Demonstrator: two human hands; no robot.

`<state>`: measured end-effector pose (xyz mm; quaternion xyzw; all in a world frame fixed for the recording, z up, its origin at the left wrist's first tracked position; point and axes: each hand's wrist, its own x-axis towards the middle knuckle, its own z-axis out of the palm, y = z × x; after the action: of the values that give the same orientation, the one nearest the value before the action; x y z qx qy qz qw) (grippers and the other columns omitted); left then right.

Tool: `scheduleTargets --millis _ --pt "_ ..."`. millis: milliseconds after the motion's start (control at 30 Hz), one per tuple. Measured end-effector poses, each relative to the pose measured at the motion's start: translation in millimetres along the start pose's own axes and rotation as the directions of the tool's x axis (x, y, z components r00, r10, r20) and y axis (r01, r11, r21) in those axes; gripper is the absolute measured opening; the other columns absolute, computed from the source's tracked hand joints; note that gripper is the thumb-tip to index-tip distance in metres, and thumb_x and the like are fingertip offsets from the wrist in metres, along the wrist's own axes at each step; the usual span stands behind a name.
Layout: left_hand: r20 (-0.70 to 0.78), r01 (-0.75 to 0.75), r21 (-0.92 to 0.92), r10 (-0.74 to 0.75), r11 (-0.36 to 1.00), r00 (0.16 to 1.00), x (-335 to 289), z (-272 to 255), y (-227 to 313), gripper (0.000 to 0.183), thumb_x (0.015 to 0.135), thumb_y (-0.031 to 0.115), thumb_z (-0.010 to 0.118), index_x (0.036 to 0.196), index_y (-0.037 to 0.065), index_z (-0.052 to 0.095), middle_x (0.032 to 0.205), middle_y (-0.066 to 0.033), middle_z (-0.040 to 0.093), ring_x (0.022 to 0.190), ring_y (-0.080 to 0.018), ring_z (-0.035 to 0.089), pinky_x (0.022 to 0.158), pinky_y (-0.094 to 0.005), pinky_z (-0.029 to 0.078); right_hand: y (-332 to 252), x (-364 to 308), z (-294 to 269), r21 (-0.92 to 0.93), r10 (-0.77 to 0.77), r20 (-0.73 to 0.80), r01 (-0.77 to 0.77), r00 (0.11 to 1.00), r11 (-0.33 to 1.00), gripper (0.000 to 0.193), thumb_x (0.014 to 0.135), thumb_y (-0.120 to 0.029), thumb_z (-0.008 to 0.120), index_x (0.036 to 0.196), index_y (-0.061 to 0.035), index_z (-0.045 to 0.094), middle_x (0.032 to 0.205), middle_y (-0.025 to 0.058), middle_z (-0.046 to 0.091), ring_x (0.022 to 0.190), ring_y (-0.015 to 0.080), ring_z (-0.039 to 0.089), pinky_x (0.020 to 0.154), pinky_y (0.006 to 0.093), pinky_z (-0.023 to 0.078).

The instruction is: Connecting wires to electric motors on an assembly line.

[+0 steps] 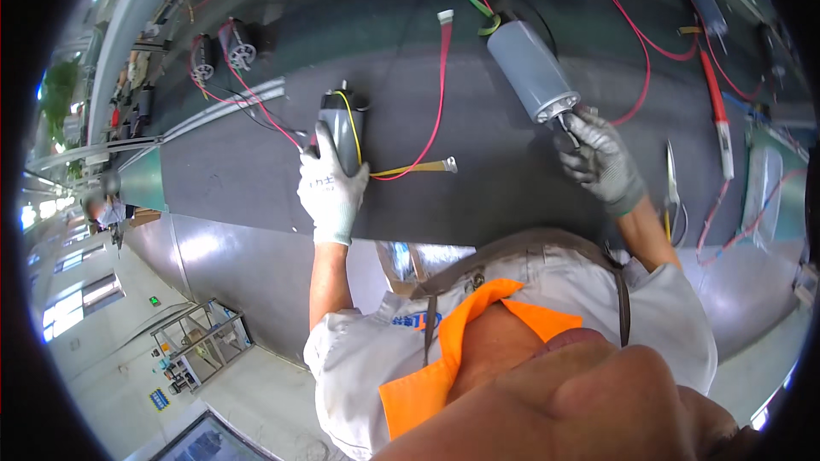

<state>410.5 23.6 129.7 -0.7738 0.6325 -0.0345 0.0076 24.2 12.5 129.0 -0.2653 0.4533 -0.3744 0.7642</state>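
My left hand (331,192), in a white knit glove, is closed round the lower part of a small grey cylindrical motor (345,132). A yellow wire runs over that motor, and a red lead and a yellow lead (418,167) with white plugs lie beside it. Farther right, a larger grey cylindrical motor (531,68) lies tilted, its metal end toward me and green and red wires at its far end. At that near end my right hand (603,162), in a greyed glove, has its fingers closed on the motor's shaft; the palm side is partly hidden.
Both motors lie on a dark mat (248,175). More motors with red wires stand at the far left (242,53) and far right (704,2). A red-and-white pen-shaped tool (717,111) and tweezers (671,171) lie right of my right hand. The bench's front edge runs by my body.
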Motion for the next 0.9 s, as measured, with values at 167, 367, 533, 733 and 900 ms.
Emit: scheduleTargets --millis 167,367,533,733,900 --pt "-0.468 -0.509 -0.091 0.414 0.856 0.781 -37.2 -6.6 107.5 0.065 0.083 0.018 0.075 0.140 0.002 0.049 0.140 -0.0221 0.051 0.123 -0.0393 0.054 0.103 -0.0463 0.044 71.9 -52.3 -32.8 0.744 -0.060 0.094 -0.030 0.994 0.668 0.020 0.104 -0.032 0.056 0.110 -0.0131 0.060 0.075 -0.0033 0.052 0.053 0.0036 0.042 0.041 0.0175 0.030" --pt "-0.398 -0.566 -0.738 0.440 0.368 0.805 7.8 40.3 284.9 0.045 0.096 0.032 0.062 0.129 0.001 0.057 0.117 -0.0232 0.062 0.107 -0.0423 0.059 0.094 -0.0486 0.047 94.0 -97.0 -61.4 0.582 0.054 0.187 -0.154 0.981 0.798 0.027 0.105 -0.039 0.051 0.110 -0.0131 0.060 0.082 0.0002 0.055 0.049 0.0053 0.038 0.039 0.0187 0.028" --pt "-0.319 -0.619 -0.580 0.552 0.530 0.770 -20.2 48.6 334.5 0.049 0.083 0.029 0.074 0.124 0.006 0.062 0.115 -0.0169 0.064 0.109 -0.0365 0.057 0.095 -0.0459 0.044 83.4 -128.8 -75.3 0.350 0.142 0.034 -0.145 0.989 0.926 0.030 0.105 -0.033 0.054 0.118 -0.0064 0.059 0.093 0.0052 0.063 0.063 0.0118 0.063 0.044 0.0198 0.042" --pt "0.098 0.153 -0.969 0.263 -0.195 0.960 -51.2 27.8 337.3 0.069 0.079 0.013 0.081 0.136 -0.004 0.046 0.120 -0.0159 0.058 0.110 -0.0263 0.059 0.097 -0.0338 0.050 65.5 -140.6 -105.4 -0.056 0.164 -0.249 -0.184 0.955 0.981 0.031 0.101 -0.023 0.056 0.125 -0.0036 0.060 0.072 0.0024 0.064 0.047 0.0105 0.058 0.042 0.0227 0.045" --pt "0.442 0.608 -0.776 0.544 -0.166 0.713 -64.0 -1.4 286.8 0.050 0.090 0.007 0.065 0.136 -0.005 0.049 0.113 -0.0098 0.065 0.090 -0.0165 0.065 0.079 -0.0298 0.054 79.4 -134.3 -112.3 -0.539 -0.063 -0.253 -0.086 0.966 0.838 0.031 0.093 -0.020 0.060 0.119 -0.0020 0.062 0.072 0.0124 0.065 0.054 0.0243 0.061 0.053 0.0358 0.048"
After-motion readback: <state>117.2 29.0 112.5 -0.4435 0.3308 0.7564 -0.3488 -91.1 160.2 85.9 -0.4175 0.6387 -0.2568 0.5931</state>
